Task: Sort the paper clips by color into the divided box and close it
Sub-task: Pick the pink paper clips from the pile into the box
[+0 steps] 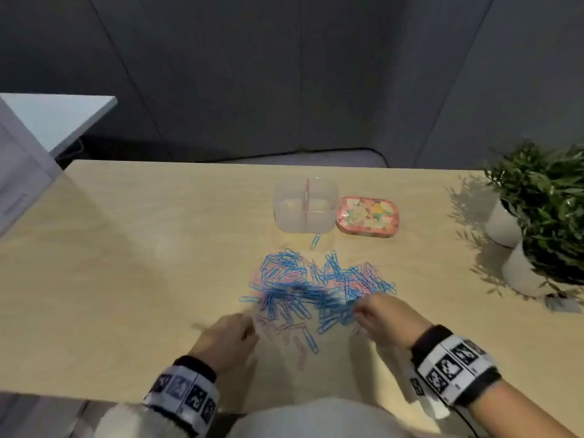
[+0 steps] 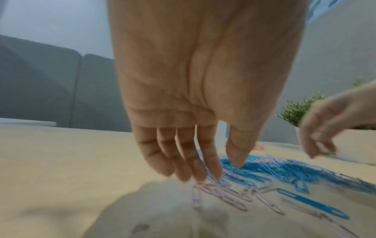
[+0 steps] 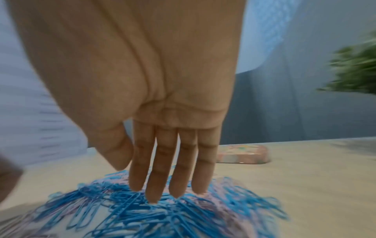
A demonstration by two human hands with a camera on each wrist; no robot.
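Head view: tangled blue and pink paper clips [image 1: 316, 289] under straight-fingered left hand [image 1: 226, 341] and right hand [image 1: 387, 319].

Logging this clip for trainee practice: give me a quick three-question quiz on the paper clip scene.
1. True or false: the clear divided box already holds sorted clips.
2. The floral lid lies: A) on the box B) beside the box C) under the clip pile.
3. Which two clip colors are mixed?

Key: 1 false, both compartments look empty. 2 B. 3 blue and pink; the left hand and right hand are spreading them.
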